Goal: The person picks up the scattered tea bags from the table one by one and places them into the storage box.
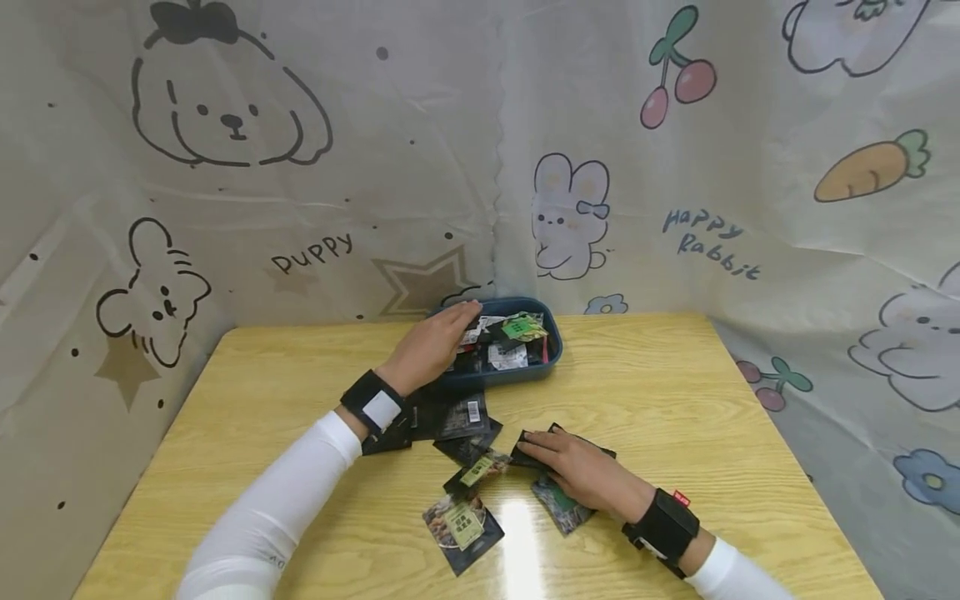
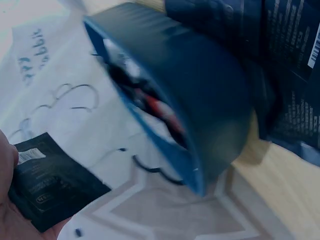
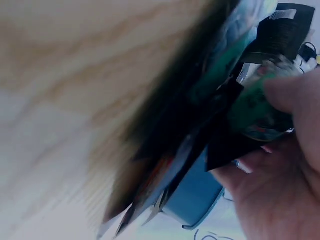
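My left hand (image 1: 427, 352) is over the left end of a blue plastic basket (image 1: 517, 375). It holds a black sachet (image 2: 50, 185) with a white barcode label, which shows beside the basket in the left wrist view. Low over the table at the right, my right hand (image 1: 581, 471) grips a dark sachet (image 1: 523, 457). Its thumb lies across the green label of that sachet (image 3: 250, 110) in the right wrist view, the fingers behind it. Partly under this hand lies another green-labelled sachet (image 1: 561, 510).
Several black sachets (image 1: 461, 417) lie overlapping before the basket. Nearer the front are a sachet with a yellow-green label (image 1: 476, 472) and one with a food picture (image 1: 462, 533). Inside the basket are more packets (image 1: 521, 327). A printed cloth (image 1: 420, 192) hangs behind the wooden table (image 1: 637, 375).
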